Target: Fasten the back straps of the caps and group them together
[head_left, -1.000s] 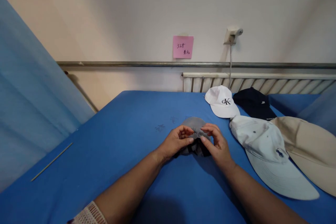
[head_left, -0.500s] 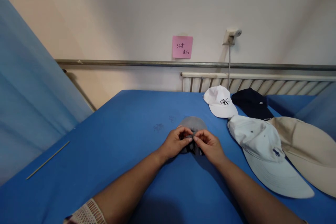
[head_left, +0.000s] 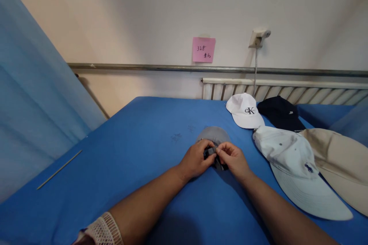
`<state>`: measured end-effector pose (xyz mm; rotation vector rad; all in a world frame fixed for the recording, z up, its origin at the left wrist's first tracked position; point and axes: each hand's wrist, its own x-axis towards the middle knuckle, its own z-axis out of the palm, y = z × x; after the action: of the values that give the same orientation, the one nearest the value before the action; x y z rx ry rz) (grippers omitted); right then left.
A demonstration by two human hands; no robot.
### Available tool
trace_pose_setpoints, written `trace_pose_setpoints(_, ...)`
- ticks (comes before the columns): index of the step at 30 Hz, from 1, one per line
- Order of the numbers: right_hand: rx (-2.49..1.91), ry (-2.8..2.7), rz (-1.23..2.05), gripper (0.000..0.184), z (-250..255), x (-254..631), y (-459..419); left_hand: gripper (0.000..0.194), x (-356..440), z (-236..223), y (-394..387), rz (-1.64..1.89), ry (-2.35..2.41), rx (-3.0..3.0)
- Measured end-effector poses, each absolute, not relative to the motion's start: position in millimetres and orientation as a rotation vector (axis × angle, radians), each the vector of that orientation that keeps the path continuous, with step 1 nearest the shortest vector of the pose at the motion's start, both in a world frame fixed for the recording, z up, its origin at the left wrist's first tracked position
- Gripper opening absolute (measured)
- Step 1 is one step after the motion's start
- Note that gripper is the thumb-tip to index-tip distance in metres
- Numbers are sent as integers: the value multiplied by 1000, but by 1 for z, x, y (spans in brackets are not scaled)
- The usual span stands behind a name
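Note:
A grey cap (head_left: 214, 133) lies on the blue-covered table (head_left: 149, 134), straight in front of me. Its brim points toward the wall, and its dark strap (head_left: 212, 151) faces me. My left hand (head_left: 199, 157) pinches the strap between thumb and fingers. From the other side, my right hand (head_left: 233, 157) grips the strap with thumb and forefinger, and the fingertips of both hands are close together. Both hands hide much of the cap's crown and the exact fastening.
On the right lie a white cap (head_left: 244, 110), a black cap (head_left: 280, 113), a pale grey-green cap (head_left: 290, 157) and a beige cap (head_left: 339, 157). A thin stick (head_left: 59, 169) rests at left. Behind the table are a metal rail (head_left: 149, 67) and a radiator (head_left: 287, 89).
Both hands still hold the strap, and more of it shows between them. The fingertips have shifted slightly apart. The whole view has moved a little, with things sitting farther right.

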<state>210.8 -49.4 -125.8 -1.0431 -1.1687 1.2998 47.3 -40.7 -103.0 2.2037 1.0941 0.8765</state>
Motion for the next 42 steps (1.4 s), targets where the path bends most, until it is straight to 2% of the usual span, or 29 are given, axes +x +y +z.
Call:
trace_pose_setpoints(10,-1057,-1045,1273,35,-131,210,-48,15,49,-106,-39,868,1114,2251)
trace_pose_setpoints(19,-1051,-1075,1275,38,-128,211,-47,21,48,-99,-41,924,1109,2310)
trace_pose_setpoints(31,-1084,-1033,1253,40,-128,210,-46,17,47,-99,-40,902,1080,2311)
trace_pose_setpoints(42,-1092,-992,1230,38,-135,212,-43,19,46,-98,-39,1018,1123,2231)
